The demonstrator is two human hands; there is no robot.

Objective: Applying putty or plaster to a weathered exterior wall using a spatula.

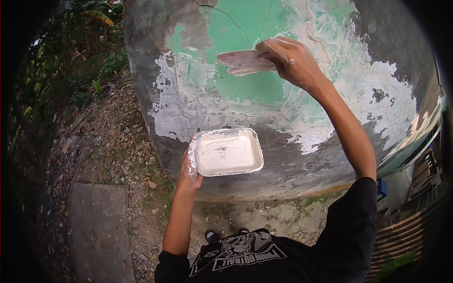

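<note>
My right hand (pixel 292 59) grips a wide flat putty blade (pixel 243 62), smeared whitish-pink, and presses it against a green patch of the weathered wall (pixel 245 28). My left hand (pixel 188 169) holds a white rectangular tray (pixel 229 152) of white putty by its left rim, level, below the blade and close to the wall. White putty coats the fingers of both hands. Fresh white smears cover the wall's lower left and right parts.
The wall (pixel 401 56) is grey and peeling with cracks. Gravel ground (pixel 118 141) lies to the left, a concrete slab (pixel 99 226) at lower left, and plants (pixel 80 52) at upper left. Corrugated sheet (pixel 406 236) and a blue object (pixel 381 187) sit at the right.
</note>
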